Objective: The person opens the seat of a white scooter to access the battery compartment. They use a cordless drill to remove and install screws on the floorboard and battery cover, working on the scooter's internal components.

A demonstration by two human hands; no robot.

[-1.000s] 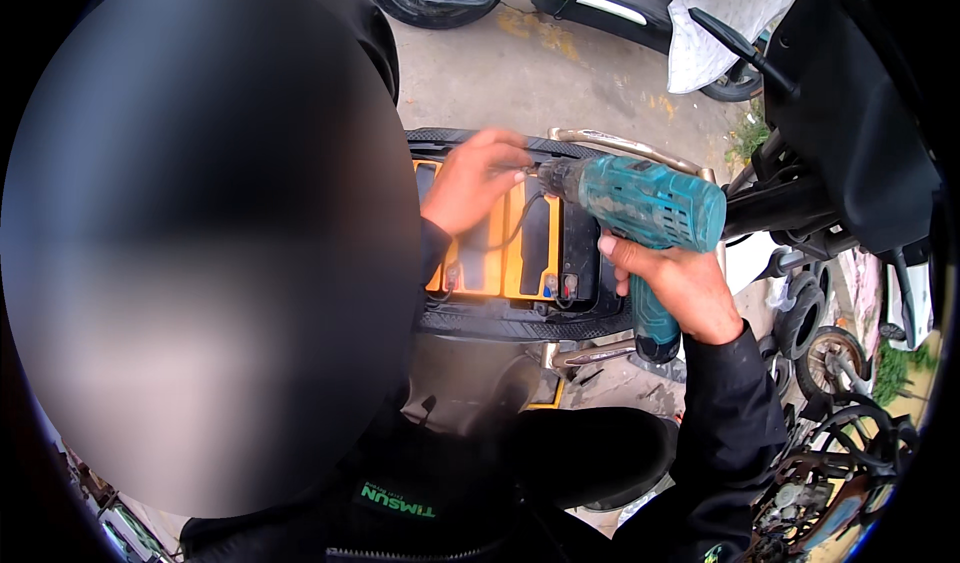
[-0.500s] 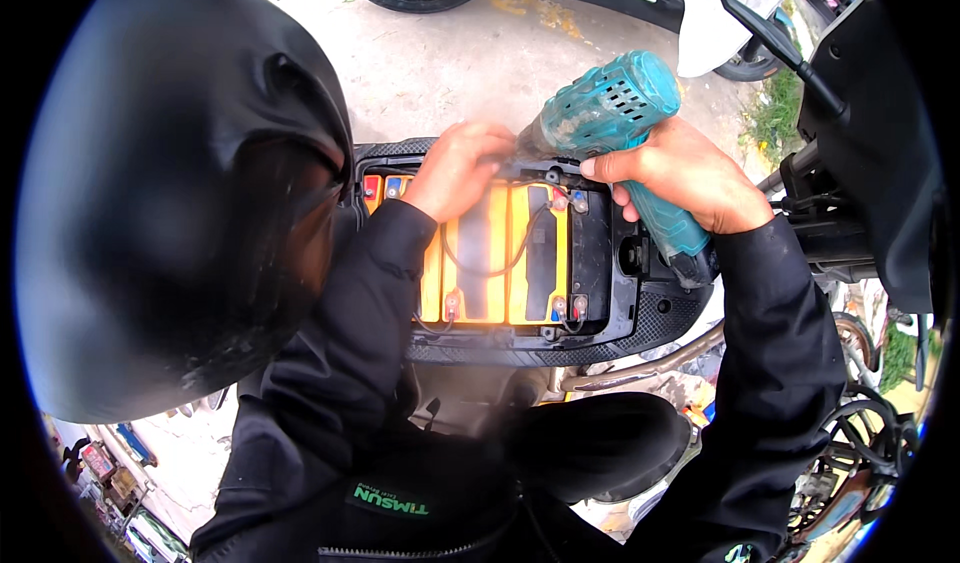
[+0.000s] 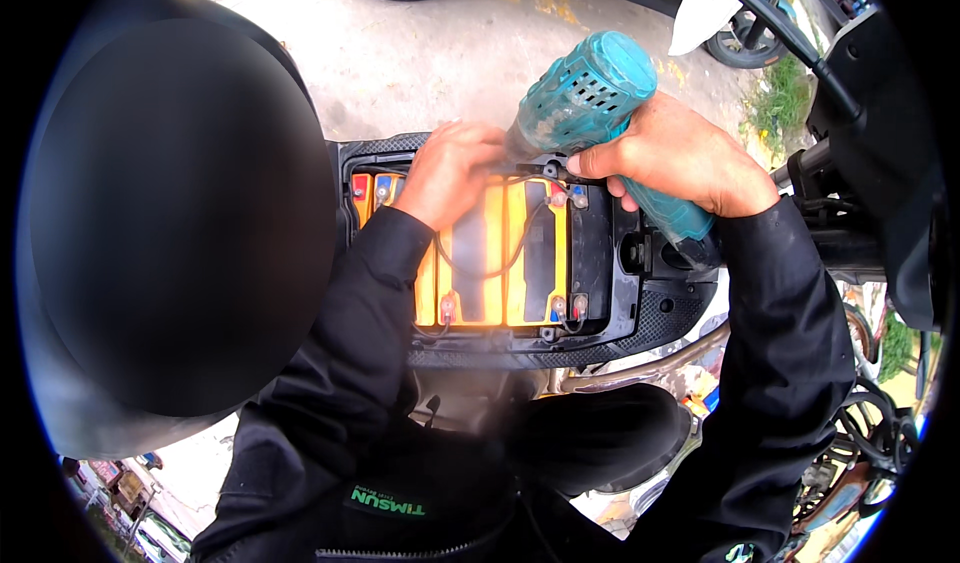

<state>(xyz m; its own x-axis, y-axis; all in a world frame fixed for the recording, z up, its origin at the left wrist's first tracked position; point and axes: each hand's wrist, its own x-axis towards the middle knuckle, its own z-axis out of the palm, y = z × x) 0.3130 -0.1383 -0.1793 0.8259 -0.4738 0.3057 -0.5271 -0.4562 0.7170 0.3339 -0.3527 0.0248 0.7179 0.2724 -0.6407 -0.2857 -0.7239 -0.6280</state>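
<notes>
The person wears a black long-sleeved jacket (image 3: 400, 443) of matte fabric, with 2 sleeves that end in plain cuffs at the wrists. The left sleeve (image 3: 350, 313) wrinkles along the forearm; the right sleeve (image 3: 790, 343) is smoother, with a seam down its length. A small green printed mark sits on the chest (its lettering reads upside down from above), and a zip runs just below it. Both hands, left (image 3: 450, 173) and right (image 3: 680, 158), are bare, with no gloves or rings.

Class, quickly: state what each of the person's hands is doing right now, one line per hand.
Left hand: resting on the yellow batteries near the drill's nose; its grip cannot be told.
Right hand: closed around the teal power drill.
</notes>
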